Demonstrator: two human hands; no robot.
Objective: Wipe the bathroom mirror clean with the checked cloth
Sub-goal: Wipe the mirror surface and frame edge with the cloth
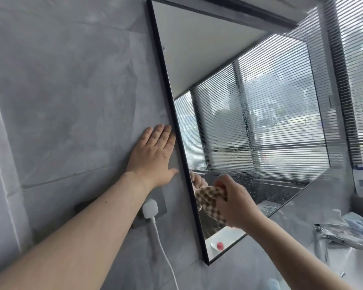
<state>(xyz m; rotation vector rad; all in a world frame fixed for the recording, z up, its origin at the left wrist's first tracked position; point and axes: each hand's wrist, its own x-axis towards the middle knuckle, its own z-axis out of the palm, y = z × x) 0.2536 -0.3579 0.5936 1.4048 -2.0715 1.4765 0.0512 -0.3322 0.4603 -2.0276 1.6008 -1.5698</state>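
I'm wiping the lower left of the mirror [197,49], my right hand [237,201] gripping the bunched checked cloth [210,200] against the glass and my left hand [153,155] open and flat on the grey wall tile [71,101] beside the frame, and next I reckon I must sweep up through the droplets, above the surface [350,262] with its tap [331,235] and beside the window blinds [356,80].

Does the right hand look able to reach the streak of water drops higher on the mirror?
Probably yes. The right hand grips the cloth low on the mirror, and nothing lies between it and the streak of drops above.
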